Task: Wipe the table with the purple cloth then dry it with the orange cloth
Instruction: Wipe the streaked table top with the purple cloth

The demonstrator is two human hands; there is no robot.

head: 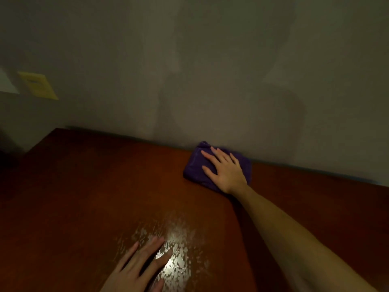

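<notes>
Against the far edge, by the wall: purple cloth under the right hand.
Wall [210, 70]: grey-brown, matt, blotchy with soft shadows; runs along the whole far side of the table.
Table [84, 197]: reddish-brown wood, smooth and glossy; flat top, left corner visible at far left.
Wet patch [179, 249]: streaky, speckled film on the near part of the table, shining white under a light glare.
Right arm [294, 232]: bare, stretched out straight from lower right toward the far edge.
Purple cloth [195, 167]: soft, folded into a thick, roughly square pad; deep violet, slightly rumpled at the top corner; flat on the table, touching or nearly touching the wall.
Right hand [226, 172]: palm down on the cloth, fingers spread and extended; grip apart, pressing flat, not closed round the fabric.
Left hand [139, 268]: palm down at the near edge, fingers spread and pointing up-right, fingertips at the wet patch; grip apart, holding nothing.
Yellow plate [37, 85]: flat rectangle on the wall at far left, blurred; pale panel just beside it, cut off by the frame.
Between hands: bare wood, well apart.
</notes>
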